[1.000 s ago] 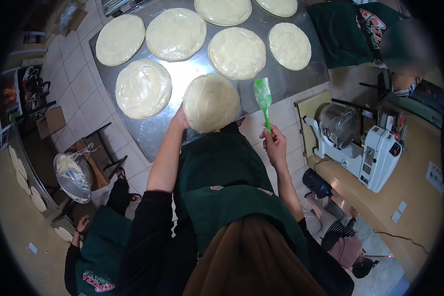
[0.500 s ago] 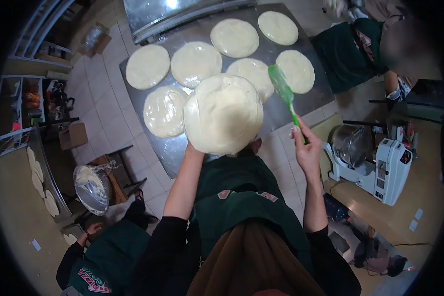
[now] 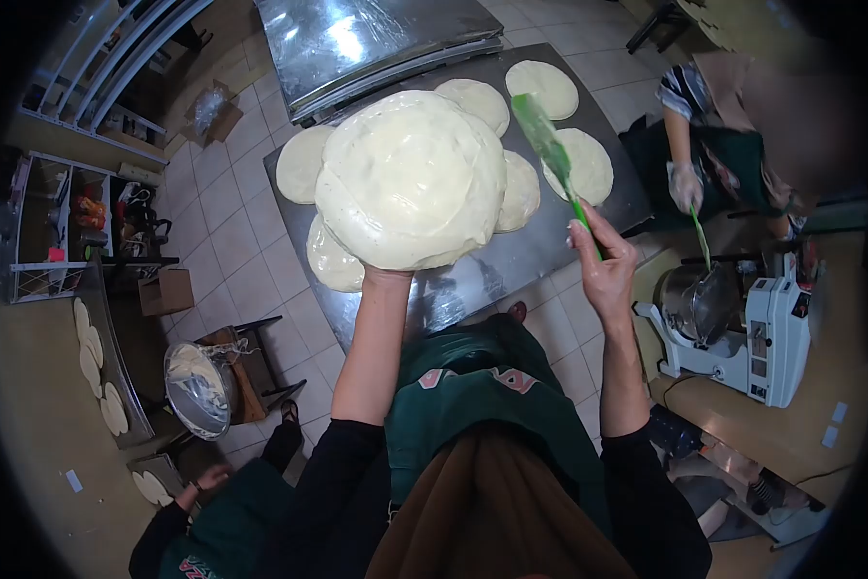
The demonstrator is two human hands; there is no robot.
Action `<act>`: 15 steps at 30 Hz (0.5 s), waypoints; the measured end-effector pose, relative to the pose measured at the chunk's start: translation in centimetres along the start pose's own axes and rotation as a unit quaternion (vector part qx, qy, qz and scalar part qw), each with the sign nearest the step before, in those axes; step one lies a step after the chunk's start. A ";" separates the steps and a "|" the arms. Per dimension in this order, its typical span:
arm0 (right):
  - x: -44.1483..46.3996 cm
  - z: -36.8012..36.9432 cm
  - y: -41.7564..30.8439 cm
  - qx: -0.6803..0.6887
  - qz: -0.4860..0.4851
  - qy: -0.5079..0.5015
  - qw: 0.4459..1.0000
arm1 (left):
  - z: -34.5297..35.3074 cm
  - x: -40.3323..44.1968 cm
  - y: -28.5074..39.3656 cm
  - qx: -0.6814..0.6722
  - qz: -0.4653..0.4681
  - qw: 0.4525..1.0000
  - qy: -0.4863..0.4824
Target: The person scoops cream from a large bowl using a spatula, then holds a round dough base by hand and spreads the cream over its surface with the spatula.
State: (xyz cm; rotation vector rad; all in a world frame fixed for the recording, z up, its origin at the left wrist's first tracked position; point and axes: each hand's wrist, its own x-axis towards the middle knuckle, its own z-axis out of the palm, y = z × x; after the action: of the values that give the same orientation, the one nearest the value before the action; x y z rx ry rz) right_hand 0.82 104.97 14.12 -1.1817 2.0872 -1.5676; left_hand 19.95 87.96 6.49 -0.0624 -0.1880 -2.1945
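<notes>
A large round of dough (image 3: 410, 183), coated with glossy pale cream, rests on my left hand (image 3: 385, 276). Only the wrist and heel of that hand show; the fingers are hidden beneath the dough. My right hand (image 3: 607, 265) grips a green spatula (image 3: 548, 145) by its handle, its blade pointing up and away from me, smeared with cream. The blade is to the right of the held dough, apart from it. Under both lies a metal table with several more dough rounds, among them one at the right (image 3: 580, 166) and one at the far end (image 3: 542, 90).
The metal table (image 3: 453, 294) stands before me, a steel appliance (image 3: 376, 43) beyond it. At right, a co-worker's gloved hand (image 3: 686, 186) holds a green spatula over a mixer (image 3: 776, 338). At left are a bowl of cream (image 3: 198, 391), another person (image 3: 231, 511) and a cardboard box (image 3: 165, 291).
The held dough has come up and to the left, appearing larger, its top now glossier. My right hand still grips the spatula. The co-worker at right now reaches toward the mixer.
</notes>
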 end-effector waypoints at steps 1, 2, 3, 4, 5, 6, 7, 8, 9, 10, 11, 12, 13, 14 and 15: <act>-0.4 0.3 -0.1 -0.056 -0.025 -0.003 0.998 | 0.1 0.1 -0.1 -0.007 -0.001 1.000 -0.003; -1.1 0.6 -0.1 -0.113 -0.049 -0.006 0.992 | 0.3 0.1 -0.2 -0.014 -0.004 1.000 -0.007; -2.5 1.6 0.3 -0.180 -0.119 -0.015 0.976 | 0.3 0.2 -0.3 -0.017 -0.005 1.000 -0.008; -4.1 2.6 0.4 -0.246 -0.186 -0.025 0.951 | 0.5 0.2 -0.4 -0.021 -0.007 1.000 -0.012; -5.9 3.4 -0.6 -0.203 -0.183 -0.058 0.960 | 0.5 0.2 -0.6 -0.024 -0.009 1.000 -0.013; -7.6 4.0 -1.8 -0.160 -0.178 -0.092 0.967 | 0.6 0.1 -0.6 -0.027 -0.011 0.999 -0.013; -8.2 4.3 -3.4 -0.098 -0.161 -0.102 0.977 | 0.7 0.2 -0.6 -0.032 -0.013 0.999 -0.015; -8.1 3.8 -3.9 -0.102 -0.157 -0.115 0.976 | 0.8 0.1 -0.6 -0.034 -0.016 0.999 -0.015; -8.0 3.2 -4.0 -0.107 -0.151 -0.127 0.975 | 0.8 0.0 -0.5 -0.035 -0.020 0.999 -0.015; -7.4 2.7 -3.5 -0.118 -0.138 -0.091 0.979 | 1.0 -0.2 -0.5 -0.036 -0.023 0.999 -0.016; -6.1 2.1 -2.8 -0.131 -0.126 -0.056 0.982 | 1.0 -0.1 -0.5 -0.040 -0.026 0.999 -0.017; -5.4 1.8 -2.4 -0.143 -0.116 -0.022 0.983 | 1.1 -0.1 -0.6 -0.044 -0.026 0.999 -0.019; -5.6 1.9 -2.0 -0.158 -0.114 -0.030 0.980 | 1.2 -0.2 -0.6 -0.048 -0.026 0.998 -0.021; -5.9 2.4 -1.5 -0.171 -0.113 -0.039 0.978 | 1.3 -0.1 -0.7 -0.051 -0.025 0.998 -0.022; -6.3 3.0 -0.9 -0.185 -0.114 -0.047 0.975 | 1.3 0.0 -0.7 -0.054 -0.024 0.998 -0.024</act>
State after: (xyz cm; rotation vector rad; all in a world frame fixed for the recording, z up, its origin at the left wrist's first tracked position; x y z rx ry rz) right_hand 7.07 107.54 12.23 -1.6378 2.3118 -1.2065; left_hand 19.39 88.60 7.74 -0.1722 -0.0995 -2.2522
